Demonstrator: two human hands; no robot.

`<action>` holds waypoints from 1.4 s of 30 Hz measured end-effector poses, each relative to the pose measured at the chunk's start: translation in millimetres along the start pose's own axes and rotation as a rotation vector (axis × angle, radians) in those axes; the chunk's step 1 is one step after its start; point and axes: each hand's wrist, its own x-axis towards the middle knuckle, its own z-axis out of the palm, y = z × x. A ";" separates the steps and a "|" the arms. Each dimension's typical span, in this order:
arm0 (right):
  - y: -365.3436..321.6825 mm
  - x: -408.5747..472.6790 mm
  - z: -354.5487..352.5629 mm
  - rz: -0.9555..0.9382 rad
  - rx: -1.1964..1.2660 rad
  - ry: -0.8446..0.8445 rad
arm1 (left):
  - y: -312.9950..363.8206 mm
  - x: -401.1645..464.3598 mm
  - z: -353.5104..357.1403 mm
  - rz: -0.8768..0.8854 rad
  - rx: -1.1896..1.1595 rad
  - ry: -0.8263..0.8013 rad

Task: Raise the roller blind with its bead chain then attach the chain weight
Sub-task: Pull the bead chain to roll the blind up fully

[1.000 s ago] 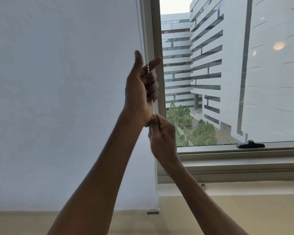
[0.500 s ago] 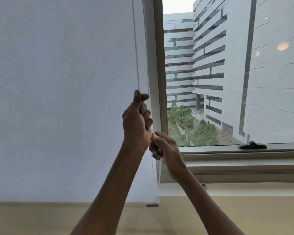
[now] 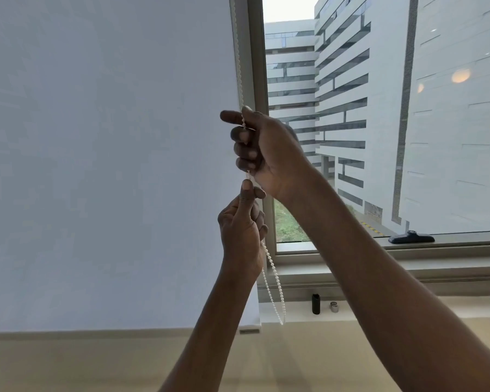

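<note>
Now our right hand (image 3: 269,148) has swapped to the top, gripping the chain (image 3: 239,66), while our left hand (image 3: 242,230) pinches it just below. We're mid hand-over-hand; the blind (image 3: 111,165) remains low, so raising continues.

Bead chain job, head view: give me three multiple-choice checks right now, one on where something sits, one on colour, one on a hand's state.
1. Where is the small black cylinder?
A. On the sill right of the hanging chain loop
B. In the lower hand
C. Beside the black window handle

2. What colour is the bead chain?
A. Black
B. White
C. Red

3. What is the right hand doing?
A. Hanging idle
B. Pressing flat on the roller blind
C. Gripping the chain above the left hand

Answers: 1 A, it stands upright on the sill next to a small silver piece, well below the window handle. 2 B, the beads show white against the window frame. 3 C, its fingers curl round the chain, while the left hand pinches it just beneath; the blind is untouched.
</note>
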 end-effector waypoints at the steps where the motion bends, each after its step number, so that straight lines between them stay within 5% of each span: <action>1: 2.6 1.3 3.1 -0.010 0.032 0.021 | 0.6 0.5 -1.3 0.001 0.008 0.001; 5: 12.7 -0.9 6.2 -0.145 0.114 0.040 | 1.3 4.1 -6.0 0.049 0.080 0.008; 12: 20.7 -3.8 15.4 -0.396 -0.125 0.144 | -1.5 12.2 -12.1 0.256 0.380 0.043; 18: 47.6 -17.1 -2.7 -0.523 -0.382 0.288 | 30.6 40.4 -13.7 0.037 0.314 -0.101; 28: 91.1 -46.0 -14.1 -0.489 -0.471 0.277 | 95.9 62.2 33.1 -0.170 -0.150 -0.383; 37: 87.6 -45.4 -20.6 -0.474 -0.392 0.213 | 85.1 60.0 35.9 -0.105 -0.204 -0.274; 42: 91.1 -44.2 -29.9 -0.310 -0.221 0.049 | 80.7 51.9 31.5 0.020 -0.171 -0.204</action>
